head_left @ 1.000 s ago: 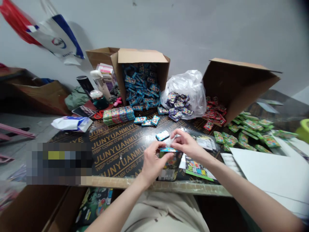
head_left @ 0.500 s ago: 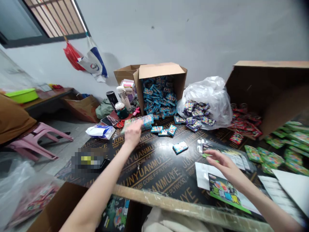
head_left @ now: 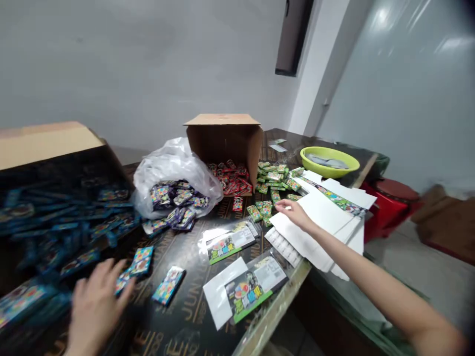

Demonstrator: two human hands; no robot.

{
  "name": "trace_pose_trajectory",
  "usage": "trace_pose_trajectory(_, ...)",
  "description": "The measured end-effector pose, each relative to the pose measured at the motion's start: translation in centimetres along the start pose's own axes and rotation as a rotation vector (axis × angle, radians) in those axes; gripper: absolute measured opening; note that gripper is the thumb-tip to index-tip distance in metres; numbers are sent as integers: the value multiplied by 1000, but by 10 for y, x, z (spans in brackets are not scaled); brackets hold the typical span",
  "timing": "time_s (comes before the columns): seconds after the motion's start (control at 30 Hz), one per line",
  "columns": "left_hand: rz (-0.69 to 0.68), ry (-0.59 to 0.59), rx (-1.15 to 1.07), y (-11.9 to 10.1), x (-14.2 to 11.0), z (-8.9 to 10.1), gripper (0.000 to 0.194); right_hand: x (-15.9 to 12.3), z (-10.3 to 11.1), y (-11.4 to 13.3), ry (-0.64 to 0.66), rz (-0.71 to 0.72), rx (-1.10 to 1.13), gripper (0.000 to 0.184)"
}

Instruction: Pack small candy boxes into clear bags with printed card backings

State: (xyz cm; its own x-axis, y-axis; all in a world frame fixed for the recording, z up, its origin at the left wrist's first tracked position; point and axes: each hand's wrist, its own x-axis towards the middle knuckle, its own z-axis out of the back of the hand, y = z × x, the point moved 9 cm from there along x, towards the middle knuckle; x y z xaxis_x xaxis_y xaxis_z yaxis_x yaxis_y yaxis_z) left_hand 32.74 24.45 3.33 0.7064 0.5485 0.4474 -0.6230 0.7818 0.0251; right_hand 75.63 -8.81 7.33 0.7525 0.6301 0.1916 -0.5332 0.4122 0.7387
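My left hand [head_left: 96,301] is a little blurred, its fingers spread over the near side of the blue packets. Two blue packets [head_left: 140,261] lie by its fingertips, and one more blue packet [head_left: 168,285] rests apart on the dark table. My right hand [head_left: 295,213] hovers with loosely stretched fingers over the edge of white paper sheets [head_left: 321,210], beside small green packets [head_left: 262,210]. Nothing shows in its grasp. Between the hands lie printed clear pouches, one [head_left: 232,242] behind and another [head_left: 248,291] nearer, the latter over a white card [head_left: 211,296].
A carton of blue packets [head_left: 48,148] stands at left. A clear plastic bag [head_left: 166,163] holds purple packets; behind it, a carton [head_left: 222,119] spills red ones. A yellow-green basin [head_left: 330,171] sits at the back right, and a red stool [head_left: 393,207] stands past the table edge.
The view has swung to the right. My left hand has left the stack of packets at the far left; my right hand has moved from above the pouches to the green packets and paper.
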Motion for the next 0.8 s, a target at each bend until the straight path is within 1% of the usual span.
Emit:
trace_pose_trajectory(0.03,-58,-8,-41,-37,12,-7,44,17,15,-18,-57,-32,-25,31)
trace_pose_trajectory(0.07,-170,52,-94,-76,26,-20,44,34,29,-35,-113,-68,-54,32)
trace_pose_trajectory(0.1,-227,112,-143,-106,42,-34,42,51,42,-51,-168,-109,-84,34)
trace_pose_trajectory(0.13,-242,169,-178,-128,60,-47,41,68,54,-67,-219,-153,-113,36)
trace_pose_trajectory(0.17,-248,239,-205,-144,77,-62,39,84,65,-81,-267,-198,-139,40)
trace_pose_trajectory(0.23,-231,365,-224,-163,110,-88,36,113,85,-106,-352,-283,-180,52)
trace_pose_trajectory(0.3,-213,440,-193,-172,137,-106,34,140,101,-126,-413,-353,-204,64)
trace_pose_trajectory(0.33,-197,448,-166,-174,147,-112,33,153,107,-134,-434,-381,-213,67)
trace_pose_trajectory(0.4,-176,417,-120,-180,162,-118,33,175,116,-147,-457,-431,-227,73)
trace_pose_trajectory(0.47,-221,393,-118,-194,168,-124,31,194,122,-158,-458,-469,-245,78)
trace_pose_trajectory(0.57,-408,389,-189,-230,167,-131,33,216,123,-167,-404,-468,-278,78)
trace_pose_trajectory(0.63,-535,381,-235,-255,166,-132,34,225,121,-169,-327,-427,-291,69)
trace_pose_trajectory(0.73,-671,350,-277,-286,170,-132,35,227,122,-165,-207,-345,-288,55)
trace_pose_trajectory(0.8,-722,338,-303,-300,176,-135,37,224,125,-155,-117,-289,-264,51)
